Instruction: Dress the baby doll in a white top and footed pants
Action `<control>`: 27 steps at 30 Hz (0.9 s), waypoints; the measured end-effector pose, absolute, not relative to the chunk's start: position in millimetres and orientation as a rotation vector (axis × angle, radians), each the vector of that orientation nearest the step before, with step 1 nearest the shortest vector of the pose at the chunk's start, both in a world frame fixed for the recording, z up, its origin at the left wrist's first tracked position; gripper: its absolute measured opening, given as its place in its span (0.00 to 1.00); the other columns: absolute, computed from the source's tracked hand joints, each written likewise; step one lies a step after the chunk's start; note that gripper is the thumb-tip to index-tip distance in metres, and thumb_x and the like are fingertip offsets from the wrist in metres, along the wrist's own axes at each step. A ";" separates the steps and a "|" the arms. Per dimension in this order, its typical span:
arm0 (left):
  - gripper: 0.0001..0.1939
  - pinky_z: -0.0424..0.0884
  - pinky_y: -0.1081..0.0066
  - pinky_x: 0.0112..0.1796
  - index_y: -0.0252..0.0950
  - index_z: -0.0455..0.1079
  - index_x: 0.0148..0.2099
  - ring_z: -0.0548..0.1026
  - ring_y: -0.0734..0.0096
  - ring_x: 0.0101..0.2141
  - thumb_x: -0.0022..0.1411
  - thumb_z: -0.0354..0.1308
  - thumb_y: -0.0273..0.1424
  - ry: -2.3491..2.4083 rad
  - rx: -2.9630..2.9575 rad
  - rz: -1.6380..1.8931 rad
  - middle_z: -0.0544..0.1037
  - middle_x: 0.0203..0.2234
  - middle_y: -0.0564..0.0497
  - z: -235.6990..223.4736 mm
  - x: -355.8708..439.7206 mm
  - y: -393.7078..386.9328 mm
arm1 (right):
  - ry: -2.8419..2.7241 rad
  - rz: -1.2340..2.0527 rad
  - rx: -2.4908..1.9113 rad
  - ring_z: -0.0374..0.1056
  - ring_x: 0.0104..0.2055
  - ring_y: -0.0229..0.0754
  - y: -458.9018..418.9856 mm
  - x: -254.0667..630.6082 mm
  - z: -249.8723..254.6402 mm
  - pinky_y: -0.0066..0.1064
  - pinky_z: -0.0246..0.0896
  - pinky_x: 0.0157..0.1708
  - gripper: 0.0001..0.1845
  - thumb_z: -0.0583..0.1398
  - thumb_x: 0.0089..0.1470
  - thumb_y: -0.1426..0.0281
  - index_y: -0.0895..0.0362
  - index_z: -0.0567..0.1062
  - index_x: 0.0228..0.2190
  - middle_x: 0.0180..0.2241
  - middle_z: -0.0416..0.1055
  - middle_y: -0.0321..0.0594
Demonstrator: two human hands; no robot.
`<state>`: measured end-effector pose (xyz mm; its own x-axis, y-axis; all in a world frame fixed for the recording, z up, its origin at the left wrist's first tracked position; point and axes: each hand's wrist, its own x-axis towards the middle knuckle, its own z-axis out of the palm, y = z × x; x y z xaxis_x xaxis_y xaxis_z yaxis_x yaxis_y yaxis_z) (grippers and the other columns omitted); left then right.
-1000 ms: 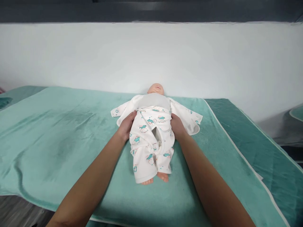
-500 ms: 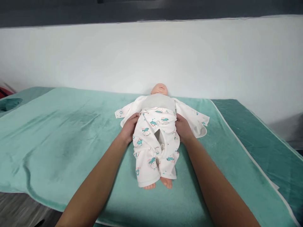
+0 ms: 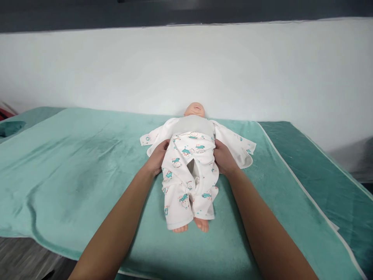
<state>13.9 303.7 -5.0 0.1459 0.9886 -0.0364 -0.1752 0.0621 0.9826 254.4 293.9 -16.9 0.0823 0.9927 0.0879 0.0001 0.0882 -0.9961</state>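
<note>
A baby doll (image 3: 194,109) lies on its back, head toward the wall and bare feet toward me. White printed baby trousers (image 3: 182,155) cover its legs and reach the waist, with an opening at the crotch. A white long-sleeved baby top (image 3: 230,140) lies spread out at both sides of the grey torso (image 3: 194,124). At the waist, my left hand (image 3: 159,156) is closed on the left edge of the trousers. My right hand (image 3: 223,156) grips their right edge. The fingertips of both hands are partly hidden behind the cloth.
Under the doll a light green blanket (image 3: 72,163) is spread over a bed, with folds on the left. Darker green cloth (image 3: 314,155) shows at the right. A white wall (image 3: 186,66) stands behind, and grey floor (image 3: 26,256) shows at lower left.
The whole view has shifted slightly, so the doll appears a little further left. Both hands keep their hold at the waist of the trousers; the crotch opening looks slightly changed in shape.
</note>
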 end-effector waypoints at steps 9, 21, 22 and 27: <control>0.19 0.72 0.64 0.41 0.37 0.81 0.42 0.78 0.58 0.37 0.43 0.69 0.31 1.065 1.055 1.270 0.83 0.34 0.49 -15.2 16.8 319.1 | -1.155 0.980 -1.221 0.71 0.43 0.51 300.2 252.0 -23.7 0.40 0.67 0.42 0.14 0.58 0.42 0.66 0.54 0.80 0.32 0.33 0.80 0.39; 0.11 0.67 0.68 0.36 0.38 0.78 0.33 0.73 0.63 0.33 0.44 0.66 0.33 1.141 1.081 1.341 0.80 0.28 0.51 -6.5 20.6 311.4 | -1.065 0.881 -1.245 0.70 0.42 0.46 294.7 247.1 -14.5 0.37 0.65 0.43 0.13 0.59 0.40 0.68 0.53 0.70 0.33 0.37 0.77 0.39; 0.10 0.66 0.69 0.34 0.38 0.77 0.33 0.72 0.64 0.31 0.44 0.65 0.33 1.169 1.046 1.335 0.79 0.26 0.52 -6.5 20.3 312.0 | -1.059 0.889 -1.240 0.70 0.42 0.46 294.4 246.6 -14.2 0.37 0.65 0.43 0.13 0.59 0.40 0.68 0.53 0.70 0.33 0.36 0.77 0.39; 0.09 0.62 0.71 0.31 0.38 0.76 0.33 0.69 0.68 0.28 0.45 0.63 0.32 1.173 1.009 1.346 0.76 0.25 0.54 -8.8 19.9 314.8 | -1.006 0.942 -1.167 0.70 0.41 0.46 293.8 245.1 -14.6 0.37 0.65 0.43 0.14 0.59 0.39 0.69 0.52 0.70 0.33 0.36 0.76 0.37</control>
